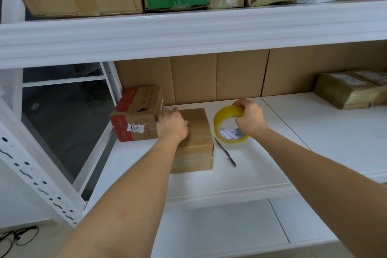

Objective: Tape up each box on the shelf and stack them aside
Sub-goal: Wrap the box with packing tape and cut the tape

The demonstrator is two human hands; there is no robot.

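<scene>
My right grip (250, 118) held the tape roll (227, 123); my left grip (171, 124) rested flat, fingers relaxed, on the plain box (196, 142) mid-shelf (314, 132). Risk: the box could slide under tape pull, skewing the seam

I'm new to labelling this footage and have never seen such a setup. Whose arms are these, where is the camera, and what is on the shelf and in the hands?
No machine here: a person wears a camera on the head, looking down at their own bare arms. The right hand grips a roll of yellow tape. The left hand rests on a plain brown box lying on the white shelf. Left of it stands a red-printed box, seemingly torn open on top. A pen-like tool lies between box and tape. Wrapped parcels sit far right.
</scene>
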